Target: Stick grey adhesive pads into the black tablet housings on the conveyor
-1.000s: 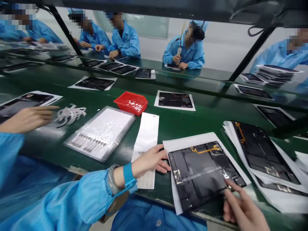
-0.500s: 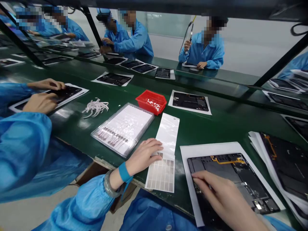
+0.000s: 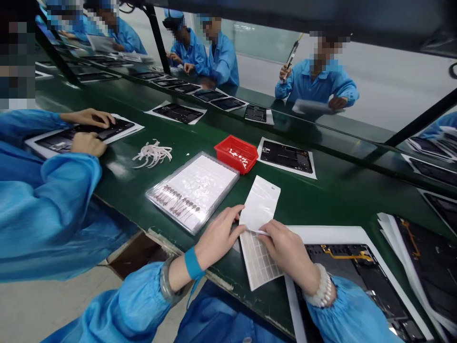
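Both of my hands are at a white sheet of stickers (image 3: 262, 259), whose lower part carries rows of greyish rectangles. Its plain white upper part (image 3: 262, 200) is creased across the middle. My left hand (image 3: 221, 236) grips the left edge at the crease between thumb and fingers. At the right end of the crease, my right hand (image 3: 285, 247) pinches the sheet, its fingertips partly hidden. Under my right forearm lies a black device housing (image 3: 342, 271) with an orange flex cable, on white paper. A clear tray (image 3: 214, 195) with small leaded parts and white pieces sits left of the sheet.
A red bin (image 3: 232, 147) with white bits stands behind the tray, near white strips (image 3: 153, 155). Another housing (image 3: 285, 157) lies beyond the sheet, with stacked housings (image 3: 428, 267) at the right. A co-worker's hands (image 3: 89, 136) work on a housing at the left.
My right hand has moved left from the black housing to the sticker sheet and grips it. The sheet has tilted and creased at the middle. My left hand has closed on its edge.
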`<state>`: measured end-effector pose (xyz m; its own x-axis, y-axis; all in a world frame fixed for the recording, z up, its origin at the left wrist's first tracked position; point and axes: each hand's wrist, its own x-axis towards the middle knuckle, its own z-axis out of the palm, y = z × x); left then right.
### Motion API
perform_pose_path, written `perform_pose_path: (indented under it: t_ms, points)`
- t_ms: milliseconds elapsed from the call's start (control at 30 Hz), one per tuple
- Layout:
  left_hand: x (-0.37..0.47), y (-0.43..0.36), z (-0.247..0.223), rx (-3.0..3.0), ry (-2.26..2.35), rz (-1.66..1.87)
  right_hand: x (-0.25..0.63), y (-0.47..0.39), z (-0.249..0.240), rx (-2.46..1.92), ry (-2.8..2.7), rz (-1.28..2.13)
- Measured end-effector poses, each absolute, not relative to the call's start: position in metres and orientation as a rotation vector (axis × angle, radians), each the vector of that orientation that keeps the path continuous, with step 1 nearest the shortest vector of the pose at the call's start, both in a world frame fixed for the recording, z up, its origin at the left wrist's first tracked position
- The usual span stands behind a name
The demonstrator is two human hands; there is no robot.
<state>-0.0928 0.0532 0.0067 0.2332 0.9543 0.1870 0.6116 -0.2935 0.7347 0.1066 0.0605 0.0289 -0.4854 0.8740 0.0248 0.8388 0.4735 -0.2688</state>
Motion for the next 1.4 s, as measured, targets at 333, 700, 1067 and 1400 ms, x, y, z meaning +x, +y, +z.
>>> perform_pose_path:
  t_ms: [333, 700, 1067, 1400]
  points:
    - [-0.092, 0.058, 0.009, 1.372, 1.133, 0.879, 0.115, 0.057, 0.028, -1.517, -2.42, 0.562]
    - [-0.088, 0.056, 0.011, 2.363, 1.307, 0.704, 0.115, 0.058, 0.03, -1.488, -2.476, 0.699]
    - [-0.093, 0.063, 0.01, 2.497, 1.223, 0.672, 0.102, 0.058, 0.055, -1.292, -2.712, 0.164]
    - [-0.09, 0.07, 0.016, 2.594, 1.175, 0.571, 0.081, 0.052, 0.059, -1.127, -2.823, -0.266]
